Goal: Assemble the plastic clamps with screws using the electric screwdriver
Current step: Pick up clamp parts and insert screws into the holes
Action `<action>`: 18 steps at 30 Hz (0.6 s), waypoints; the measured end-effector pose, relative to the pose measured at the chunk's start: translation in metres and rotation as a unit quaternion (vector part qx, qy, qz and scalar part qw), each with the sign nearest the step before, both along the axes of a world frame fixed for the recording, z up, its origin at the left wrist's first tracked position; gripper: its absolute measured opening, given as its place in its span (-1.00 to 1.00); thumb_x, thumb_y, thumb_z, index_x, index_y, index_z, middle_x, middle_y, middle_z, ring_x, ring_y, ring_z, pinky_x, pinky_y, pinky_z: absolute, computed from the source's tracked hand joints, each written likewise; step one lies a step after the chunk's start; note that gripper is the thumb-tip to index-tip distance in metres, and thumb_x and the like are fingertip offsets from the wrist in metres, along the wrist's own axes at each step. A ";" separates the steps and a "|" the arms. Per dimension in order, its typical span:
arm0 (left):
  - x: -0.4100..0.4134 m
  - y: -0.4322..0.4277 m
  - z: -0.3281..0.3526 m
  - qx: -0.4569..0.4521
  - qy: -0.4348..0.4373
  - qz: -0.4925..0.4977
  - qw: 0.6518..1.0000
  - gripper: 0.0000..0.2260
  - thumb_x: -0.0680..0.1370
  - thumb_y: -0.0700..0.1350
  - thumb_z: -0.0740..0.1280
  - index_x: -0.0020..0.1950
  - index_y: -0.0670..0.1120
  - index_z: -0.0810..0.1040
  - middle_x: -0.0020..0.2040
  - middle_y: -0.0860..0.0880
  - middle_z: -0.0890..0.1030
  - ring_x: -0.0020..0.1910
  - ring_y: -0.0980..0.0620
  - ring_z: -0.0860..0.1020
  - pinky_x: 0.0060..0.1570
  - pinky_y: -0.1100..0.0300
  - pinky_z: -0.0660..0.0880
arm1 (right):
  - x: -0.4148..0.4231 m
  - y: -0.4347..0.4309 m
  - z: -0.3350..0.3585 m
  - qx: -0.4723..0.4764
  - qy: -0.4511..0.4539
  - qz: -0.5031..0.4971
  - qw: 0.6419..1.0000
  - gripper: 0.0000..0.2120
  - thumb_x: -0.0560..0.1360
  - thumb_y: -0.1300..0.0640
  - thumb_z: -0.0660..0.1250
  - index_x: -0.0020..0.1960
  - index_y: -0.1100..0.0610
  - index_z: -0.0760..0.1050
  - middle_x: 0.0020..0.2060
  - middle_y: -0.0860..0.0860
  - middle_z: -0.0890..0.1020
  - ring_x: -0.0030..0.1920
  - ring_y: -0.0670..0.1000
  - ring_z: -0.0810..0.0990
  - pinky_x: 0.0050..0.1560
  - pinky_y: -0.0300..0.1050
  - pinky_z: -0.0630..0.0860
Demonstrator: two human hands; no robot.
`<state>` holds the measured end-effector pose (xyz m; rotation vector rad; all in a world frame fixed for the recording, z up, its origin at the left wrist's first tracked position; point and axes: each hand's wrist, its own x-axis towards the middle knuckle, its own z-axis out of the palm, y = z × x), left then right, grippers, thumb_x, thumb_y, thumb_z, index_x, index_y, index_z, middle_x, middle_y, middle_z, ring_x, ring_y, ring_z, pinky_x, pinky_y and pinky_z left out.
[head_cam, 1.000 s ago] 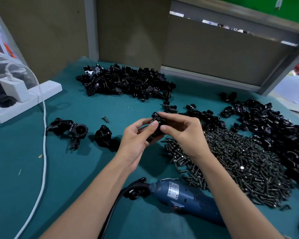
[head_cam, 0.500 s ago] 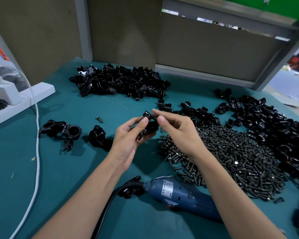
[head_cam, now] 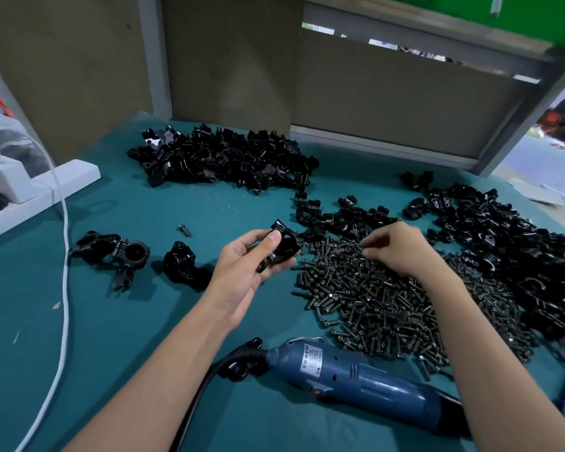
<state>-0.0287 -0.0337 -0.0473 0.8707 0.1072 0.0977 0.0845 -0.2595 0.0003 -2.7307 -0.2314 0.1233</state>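
The left hand (head_cam: pixel 242 272) grips a black plastic clamp (head_cam: pixel 285 245), thumb pressed across its front and fingers curled round behind it. The clamp's lower part is buried in the palm, so only its ring and top lug show clearly. It is held just above the counter (head_cam: pixel 144 337), at the left edge of the screw pile (head_cam: pixel 379 305).

The right hand (head_cam: pixel 397 249) hangs knuckles-up over the far side of that pile, its fingers bent down with the tips among the screws. The fingertips are turned away from the camera, so I cannot tell whether they have pinched a screw or are only touching.

Near the bottom of the view the blue electric screwdriver (head_cam: pixel 356 376) lies on its side on the counter. Its bit end is hidden behind the right forearm and its black cord runs out of the frame.

Left of the left hand sit two dark clamp assemblies (head_cam: pixel 111 252), and a single loose screw (head_cam: pixel 184 230) lies beyond them. A heap of black clamp parts (head_cam: pixel 222 161) lies at the back of the counter. Another heap, the right-side heap (head_cam: pixel 503 243), is cut off by the frame edge. Single pieces in either heap are hard to tell apart.

At far left a white cable (head_cam: pixel 64 256) crosses the counter beside a white power strip (head_cam: pixel 46 187), partly out of view.
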 end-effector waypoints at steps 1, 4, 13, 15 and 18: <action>0.000 0.000 0.000 0.004 0.000 -0.002 1.000 -0.67 0.44 -0.10 0.41 0.10 -0.29 0.58 0.05 -0.23 0.69 0.05 -0.17 0.68 -0.07 0.18 0.63 | 0.001 0.002 -0.002 -0.015 0.015 0.004 1.000 -0.80 0.48 0.17 0.46 0.10 0.09 0.66 0.01 0.03 0.66 -0.04 -0.04 0.52 0.12 -0.16 0.46; -0.001 0.000 0.000 0.012 -0.002 -0.013 1.000 -0.65 0.44 -0.09 0.41 0.12 -0.29 0.57 0.06 -0.23 0.69 0.06 -0.17 0.68 -0.05 0.17 0.63 | 0.003 0.005 -0.003 -0.038 0.021 0.012 0.999 -0.85 0.47 0.16 0.47 0.05 0.11 0.67 -0.16 -0.03 0.61 -0.12 -0.05 0.53 -0.01 -0.17 0.44; -0.001 -0.001 0.000 0.016 -0.001 -0.032 0.999 -0.65 0.43 -0.10 0.42 0.11 -0.30 0.57 0.07 -0.24 0.68 0.06 -0.17 0.67 -0.02 0.14 0.63 | 0.011 0.004 0.011 -0.088 0.050 0.059 0.993 -0.82 0.50 0.22 0.42 -0.25 0.03 0.57 -0.28 -0.08 0.61 -0.22 -0.13 0.53 -0.31 -0.30 0.36; 0.000 -0.001 0.000 0.014 -0.001 -0.036 0.999 -0.65 0.43 -0.10 0.42 0.11 -0.29 0.57 0.07 -0.24 0.68 0.06 -0.18 0.67 -0.03 0.15 0.63 | 0.010 -0.002 0.012 -0.002 0.052 0.037 0.998 -0.88 0.53 0.23 0.38 -0.17 0.09 0.58 -0.28 -0.01 0.65 -0.24 -0.09 0.59 -0.30 -0.29 0.43; -0.001 -0.002 0.000 0.014 0.000 -0.038 0.999 -0.63 0.43 -0.10 0.43 0.14 -0.29 0.57 0.08 -0.24 0.68 0.08 -0.18 0.67 -0.04 0.16 0.63 | 0.002 -0.009 0.015 0.206 0.102 0.015 0.973 -0.90 0.53 0.36 0.32 -0.09 0.23 0.59 -0.29 0.09 0.70 -0.25 -0.03 0.68 -0.27 -0.28 0.58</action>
